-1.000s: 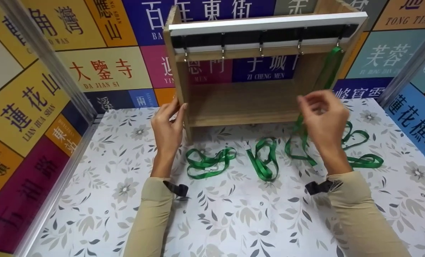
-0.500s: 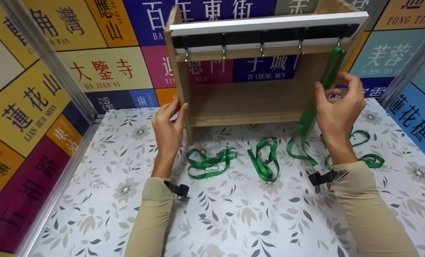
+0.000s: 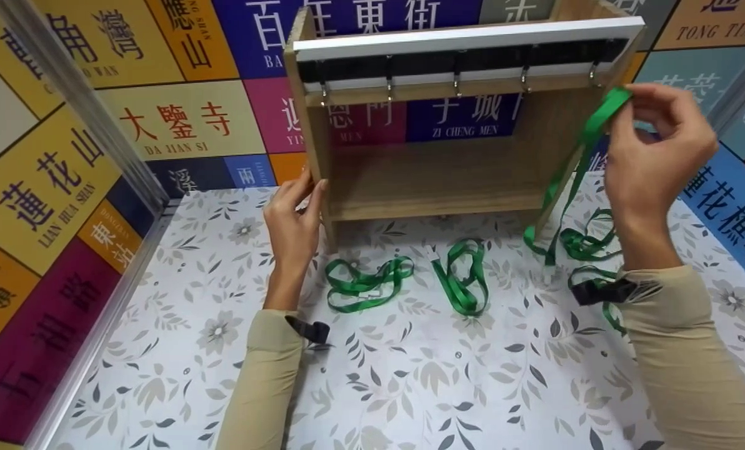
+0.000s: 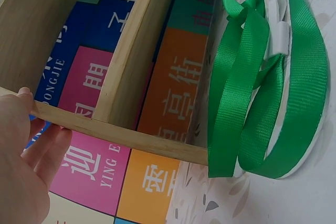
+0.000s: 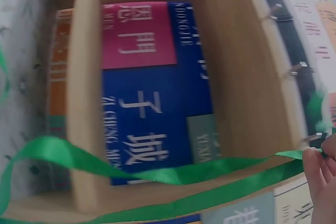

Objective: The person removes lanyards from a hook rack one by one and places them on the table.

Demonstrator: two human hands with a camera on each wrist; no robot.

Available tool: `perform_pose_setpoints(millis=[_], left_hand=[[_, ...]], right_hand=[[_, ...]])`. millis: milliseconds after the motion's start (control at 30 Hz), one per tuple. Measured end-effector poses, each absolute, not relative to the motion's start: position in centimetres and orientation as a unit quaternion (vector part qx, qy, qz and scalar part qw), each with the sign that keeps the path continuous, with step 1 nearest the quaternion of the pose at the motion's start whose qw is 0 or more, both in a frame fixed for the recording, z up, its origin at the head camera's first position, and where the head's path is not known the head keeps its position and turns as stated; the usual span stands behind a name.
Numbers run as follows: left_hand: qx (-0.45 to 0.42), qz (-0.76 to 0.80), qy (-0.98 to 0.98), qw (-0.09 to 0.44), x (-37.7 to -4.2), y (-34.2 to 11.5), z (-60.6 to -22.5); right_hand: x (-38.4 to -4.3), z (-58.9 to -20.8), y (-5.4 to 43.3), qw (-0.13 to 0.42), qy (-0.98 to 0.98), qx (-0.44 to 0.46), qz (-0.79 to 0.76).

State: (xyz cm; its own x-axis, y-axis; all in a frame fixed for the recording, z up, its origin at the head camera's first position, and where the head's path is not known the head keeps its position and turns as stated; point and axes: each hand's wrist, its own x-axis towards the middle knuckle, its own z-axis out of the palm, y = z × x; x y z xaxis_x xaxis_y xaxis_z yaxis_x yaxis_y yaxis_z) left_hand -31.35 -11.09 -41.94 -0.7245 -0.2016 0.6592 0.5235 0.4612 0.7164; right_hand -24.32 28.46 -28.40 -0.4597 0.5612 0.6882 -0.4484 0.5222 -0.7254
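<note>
A wooden rack (image 3: 435,197) stands on the table, with a row of metal hooks (image 3: 455,86) along its black-and-white front rail. My left hand (image 3: 294,225) holds the rack's left side panel, fingers behind and thumb in front. Off the rack's right side, my right hand (image 3: 660,153) pinches the top of a green lanyard (image 3: 592,130) between thumb and fingertips. Its two straps run down to the table, where the white clip end rests. In the right wrist view the lanyard (image 5: 178,174) stretches across the rack's side, close below the rightmost hook (image 5: 315,139).
Several more green lanyards lie coiled on the floral tabletop: one at front left (image 3: 354,287), one in the middle (image 3: 468,306), others at right (image 3: 582,247), partly behind my right wrist. A sign-covered wall (image 3: 185,119) rises close behind the rack.
The lanyard hung from the rightmost hook; now its top is off that hook and in my right hand, which moved up and right. My left hand stays on the panel.
</note>
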Motion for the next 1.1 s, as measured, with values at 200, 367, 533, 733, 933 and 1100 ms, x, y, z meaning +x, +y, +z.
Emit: perform_pose_setpoints(millis=[200, 367, 533, 733, 933, 1100], left_hand=[[-0.108, -0.51, -0.773, 0.362, -31.3, -11.2, -42.1], [-0.105, -0.511, -0.776, 0.354, -31.2, -11.1, -42.1], [-0.104, -0.513, -0.778, 0.348, -31.2, -11.1, -42.1], [-0.112, -0.513, -0.773, 0.356, -31.4, -11.1, -42.0], [-0.109, -0.512, -0.774, 0.357, -31.4, -11.2, -42.1], [-0.11, -0.517, -0.772, 0.354, -31.3, -11.1, -42.1]], right_hand=[[-23.5, -28.2, 29.4, 0.529, -0.713, 0.006, 0.46], [-21.7, -28.9, 29.6, 0.497, -0.716, 0.024, 0.489], [-20.3, -30.6, 31.2, 0.459, -0.717, 0.058, 0.521], [-18.8, -31.7, 32.2, 0.406, -0.694, 0.136, 0.578], [-17.4, -32.7, 31.8, 0.264, -0.635, 0.281, 0.669], [-17.2, -33.4, 32.9, 0.137, -0.595, 0.358, 0.707]])
